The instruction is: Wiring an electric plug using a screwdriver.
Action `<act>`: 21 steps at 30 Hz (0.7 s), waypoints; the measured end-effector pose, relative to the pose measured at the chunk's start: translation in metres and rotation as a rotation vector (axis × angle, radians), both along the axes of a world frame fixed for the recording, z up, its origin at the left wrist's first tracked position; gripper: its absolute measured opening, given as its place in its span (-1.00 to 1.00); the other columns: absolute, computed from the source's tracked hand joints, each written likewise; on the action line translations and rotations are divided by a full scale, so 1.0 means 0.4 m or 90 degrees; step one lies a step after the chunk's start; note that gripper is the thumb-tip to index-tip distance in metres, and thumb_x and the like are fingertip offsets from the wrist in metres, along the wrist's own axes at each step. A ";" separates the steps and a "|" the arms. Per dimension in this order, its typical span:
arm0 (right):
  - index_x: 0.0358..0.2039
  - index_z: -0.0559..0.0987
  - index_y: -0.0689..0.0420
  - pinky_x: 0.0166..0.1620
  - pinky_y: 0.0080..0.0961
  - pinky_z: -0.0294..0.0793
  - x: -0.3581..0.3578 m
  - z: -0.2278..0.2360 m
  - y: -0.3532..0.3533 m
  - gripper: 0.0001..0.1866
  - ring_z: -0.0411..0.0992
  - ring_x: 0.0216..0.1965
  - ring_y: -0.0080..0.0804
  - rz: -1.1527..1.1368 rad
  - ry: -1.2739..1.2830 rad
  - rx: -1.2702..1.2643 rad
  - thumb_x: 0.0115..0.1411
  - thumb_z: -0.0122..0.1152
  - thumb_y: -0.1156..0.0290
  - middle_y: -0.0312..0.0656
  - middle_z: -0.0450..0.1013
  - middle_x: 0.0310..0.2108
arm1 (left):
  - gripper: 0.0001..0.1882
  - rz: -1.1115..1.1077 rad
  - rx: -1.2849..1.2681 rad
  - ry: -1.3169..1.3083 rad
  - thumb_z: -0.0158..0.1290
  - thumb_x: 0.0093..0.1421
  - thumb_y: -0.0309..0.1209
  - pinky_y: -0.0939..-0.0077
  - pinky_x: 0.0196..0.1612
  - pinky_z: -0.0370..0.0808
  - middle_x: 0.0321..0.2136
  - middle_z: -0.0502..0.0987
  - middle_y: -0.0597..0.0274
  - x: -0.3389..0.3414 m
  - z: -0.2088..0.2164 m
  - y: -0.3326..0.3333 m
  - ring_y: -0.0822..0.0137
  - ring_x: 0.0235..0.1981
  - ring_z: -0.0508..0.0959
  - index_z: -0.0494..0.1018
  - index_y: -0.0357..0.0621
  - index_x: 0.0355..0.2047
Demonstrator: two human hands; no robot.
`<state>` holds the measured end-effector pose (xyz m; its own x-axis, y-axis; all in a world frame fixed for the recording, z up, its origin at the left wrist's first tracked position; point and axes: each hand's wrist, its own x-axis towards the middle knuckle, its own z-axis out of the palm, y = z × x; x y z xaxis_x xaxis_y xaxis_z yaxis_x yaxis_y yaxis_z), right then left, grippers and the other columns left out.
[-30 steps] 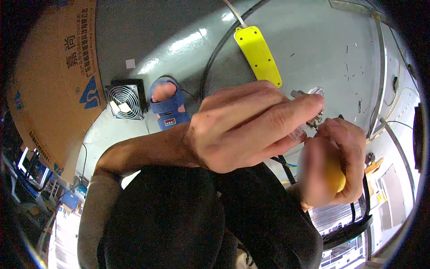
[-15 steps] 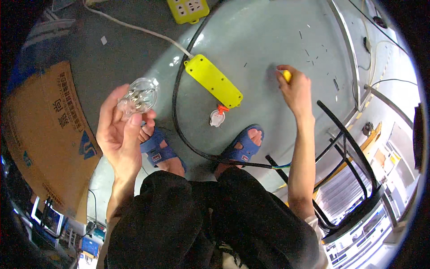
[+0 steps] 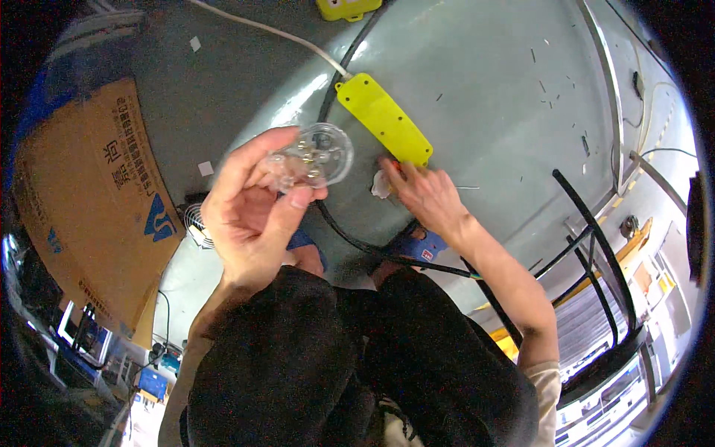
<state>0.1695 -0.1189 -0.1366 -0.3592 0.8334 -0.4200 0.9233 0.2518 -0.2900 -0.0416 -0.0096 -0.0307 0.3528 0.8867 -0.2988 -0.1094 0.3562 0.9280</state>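
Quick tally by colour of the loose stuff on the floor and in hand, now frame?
Yellow: 2, power strip and a yellow box at the top edge.
Clear: 1, round plug part in the left hand.
White: 1, small piece under the right hand.
Brown: 1, cardboard sheet.
Total: 5

Clear plug (image 3: 311, 156); yellow power strip (image 3: 383, 119); seemingly grey floor (image 3: 491, 89).

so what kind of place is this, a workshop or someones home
Most likely a workshop or small factory floor, not a home. The grey painted floor carries a yellow power strip and loose black cables, a flattened cardboard box lies beside them, and the left hand holds a clear plastic plug part.
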 end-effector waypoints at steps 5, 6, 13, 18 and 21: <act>-0.12 0.46 0.16 -0.48 -0.51 0.48 0.035 0.019 0.009 -0.62 0.49 -0.44 -0.35 -0.017 0.030 0.035 -0.03 0.14 0.48 -0.13 0.40 -0.29 | -0.50 -0.041 0.002 -0.010 0.04 0.00 -0.77 0.53 -0.14 0.46 -0.22 0.49 0.12 0.008 -0.004 0.017 0.42 -0.28 0.50 0.27 -0.42 0.01; -0.12 0.46 0.16 -0.48 -0.51 0.48 0.042 0.046 0.014 -0.62 0.49 -0.44 -0.35 -0.009 0.040 0.040 -0.03 0.14 0.48 -0.13 0.40 -0.29 | -0.50 -0.032 0.007 0.000 0.04 0.00 -0.77 0.53 -0.14 0.46 -0.22 0.49 0.12 0.002 0.005 0.014 0.42 -0.28 0.50 0.27 -0.42 0.01; -0.24 0.54 0.21 -0.45 -0.66 0.41 0.040 0.318 0.100 -0.56 0.44 -0.51 -0.51 -0.421 0.370 0.025 -0.24 0.38 0.57 -0.21 0.48 -0.44 | -0.50 -0.202 0.254 0.002 0.22 -0.21 -0.67 0.50 -0.19 0.47 -0.27 0.55 0.11 0.018 0.018 0.043 0.28 -0.27 0.53 0.48 -0.29 -0.15; -0.30 0.53 0.30 -0.51 -0.68 0.36 0.013 0.367 0.106 -0.57 0.39 -0.59 -0.54 -0.501 0.504 0.180 -0.29 0.42 0.57 -0.17 0.51 -0.45 | -0.46 -0.196 0.327 -0.036 0.23 -0.23 -0.59 0.20 -0.12 0.37 -0.32 0.52 -0.10 0.006 0.001 0.051 0.02 -0.16 0.44 0.40 -0.48 -0.15; -0.33 0.51 0.34 -0.46 -0.64 0.40 0.006 0.398 0.104 -0.56 0.45 -0.52 -0.42 -0.495 0.511 0.208 -0.33 0.40 0.61 -0.04 0.50 -0.45 | -0.49 -0.196 0.393 -0.051 0.24 -0.23 -0.57 0.16 -0.11 0.37 -0.36 0.50 -0.09 -0.005 0.008 0.069 0.00 -0.14 0.43 0.43 -0.46 -0.18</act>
